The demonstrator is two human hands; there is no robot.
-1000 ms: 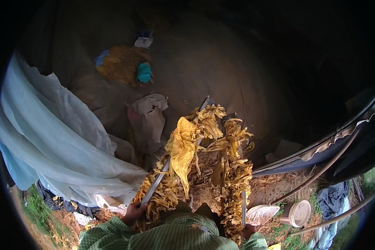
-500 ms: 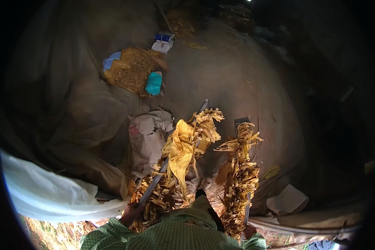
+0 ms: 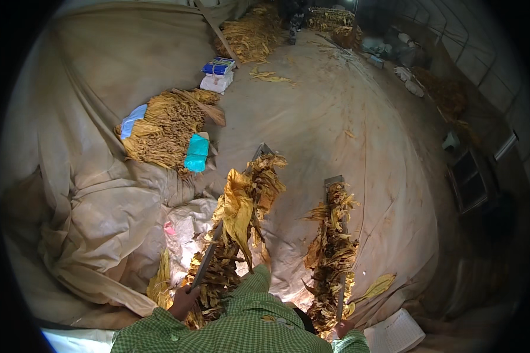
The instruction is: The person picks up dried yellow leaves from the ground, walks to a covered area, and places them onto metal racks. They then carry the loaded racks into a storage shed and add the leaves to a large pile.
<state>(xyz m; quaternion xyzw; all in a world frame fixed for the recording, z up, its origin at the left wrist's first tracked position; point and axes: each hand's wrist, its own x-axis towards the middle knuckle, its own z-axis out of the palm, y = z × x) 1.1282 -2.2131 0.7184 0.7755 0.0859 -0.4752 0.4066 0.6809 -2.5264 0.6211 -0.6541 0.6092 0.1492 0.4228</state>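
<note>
Compared with a second ago, the translucent white sheeting (image 3: 76,341) has shrunk to a sliver at far left, the outdoor ground and round tub have left view, and the beige cloth-covered floor (image 3: 312,112) shows brightly. The bars' far ends now stand wider apart.

From the left: one broad pile of dried brown leaves (image 3: 165,126) carries one light-blue cloth (image 3: 133,120) on its left side and one teal packet (image 3: 197,153) at its right. The left hand (image 3: 184,301) has its fingers curled around the near end of one long grey metal bar (image 3: 205,265), thick with yellow-brown leaves (image 3: 237,212). Beyond, one blue-topped bundle (image 3: 218,66) sits on one white bundle (image 3: 216,83). The right hand (image 3: 343,328), partly hidden, closes on the near end of a second leaf-laden metal bar (image 3: 341,294). Both bars extend forward over the floor. One white ribbed panel (image 3: 394,332) lies near the right hand.
</note>
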